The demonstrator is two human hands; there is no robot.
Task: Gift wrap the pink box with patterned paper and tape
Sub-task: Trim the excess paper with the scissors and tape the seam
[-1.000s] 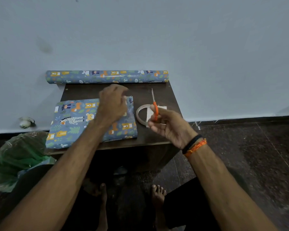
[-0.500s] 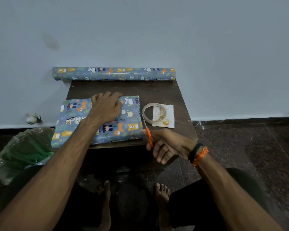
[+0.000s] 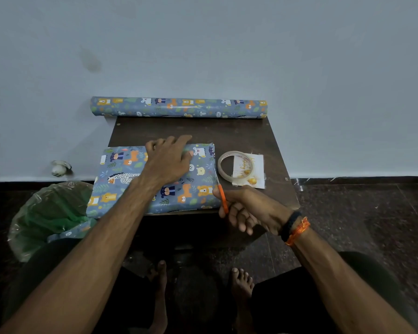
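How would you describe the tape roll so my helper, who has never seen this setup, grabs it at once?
Find the small dark wooden table against the pale wall. On its right side, just right of the wrapped box under the left hand, lies the tape roll, flat and partly on a white card. It is the only clear ring there; the paper roll at the wall is a long patterned tube.

We see the wrapped box (image 3: 152,179) on the table (image 3: 239,133), tape ring (image 3: 235,168) and card (image 3: 256,169) to its right. Behind lies the paper roll (image 3: 179,107); a bag (image 3: 51,218) sits left of the table
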